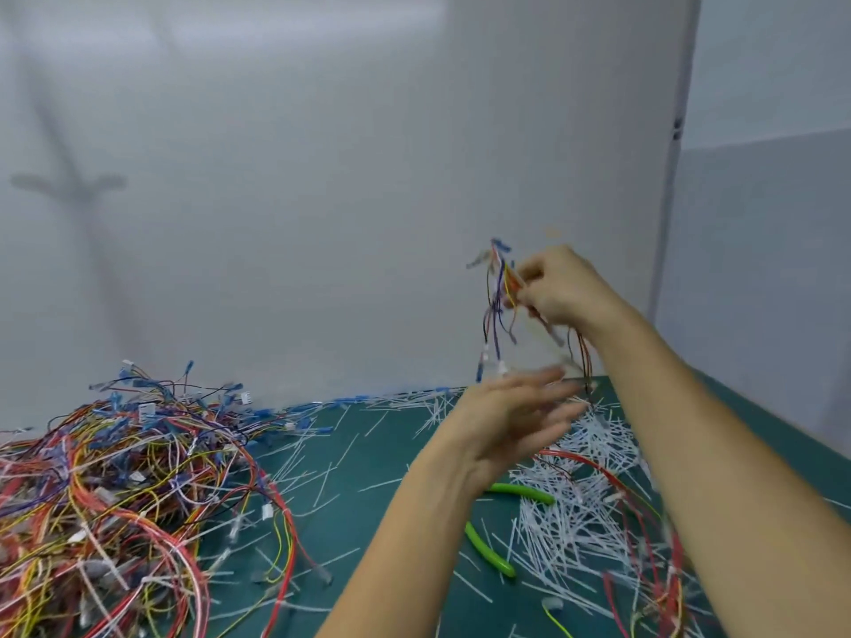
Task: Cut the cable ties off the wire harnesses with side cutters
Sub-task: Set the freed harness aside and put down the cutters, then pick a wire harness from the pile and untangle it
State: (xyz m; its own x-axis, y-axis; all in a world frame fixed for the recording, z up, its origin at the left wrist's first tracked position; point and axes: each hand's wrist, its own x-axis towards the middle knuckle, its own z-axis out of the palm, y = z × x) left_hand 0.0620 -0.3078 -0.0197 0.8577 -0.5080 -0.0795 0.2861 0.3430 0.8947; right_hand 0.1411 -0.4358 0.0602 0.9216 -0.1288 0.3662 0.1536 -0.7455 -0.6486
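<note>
No legible text, label, brand, number or sign appears on any surface in this view.

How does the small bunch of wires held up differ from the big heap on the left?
The held bunch is small, hangs in the air and is gripped by the right hand; the heap is large, tangled and lies on the green mat. Both are many-coloured wires with blue ends.

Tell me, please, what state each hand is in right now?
Left hand: open, fingers straight, holding nothing.
Right hand: grips a small harness of thin multicoloured wires.
</note>
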